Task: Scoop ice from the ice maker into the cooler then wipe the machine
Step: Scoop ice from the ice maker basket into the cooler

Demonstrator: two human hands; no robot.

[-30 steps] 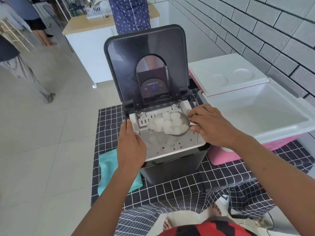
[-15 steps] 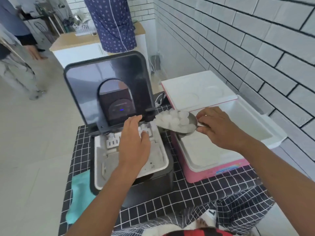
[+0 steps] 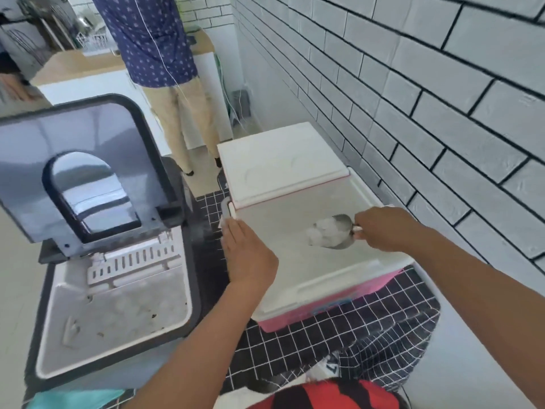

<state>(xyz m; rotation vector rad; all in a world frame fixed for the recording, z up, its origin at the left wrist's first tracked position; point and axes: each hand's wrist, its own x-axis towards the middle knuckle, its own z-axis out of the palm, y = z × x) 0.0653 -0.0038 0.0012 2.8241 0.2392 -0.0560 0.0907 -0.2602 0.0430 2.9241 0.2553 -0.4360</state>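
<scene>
The black ice maker (image 3: 188,299) stands at the left with its lid (image 3: 85,169) raised and some ice left in its white basket. To its right is the open pink cooler (image 3: 327,281) with a white inside. My right hand (image 3: 383,230) grips the handle of a metal scoop (image 3: 339,231) full of ice cubes and holds it over the cooler's inside. My left hand (image 3: 246,255) lies flat, fingers straight, on the cooler's left rim.
The cooler's white lid (image 3: 280,160) lies folded back behind it, next to a white brick wall (image 3: 413,98). A teal cloth (image 3: 73,398) shows at the lower left on the black checked tablecloth (image 3: 368,335). A person (image 3: 165,69) stands beyond the table.
My right hand carried the full scoop from the ice maker rightward to over the cooler. My left hand left the ice maker and came to rest on the cooler's rim.
</scene>
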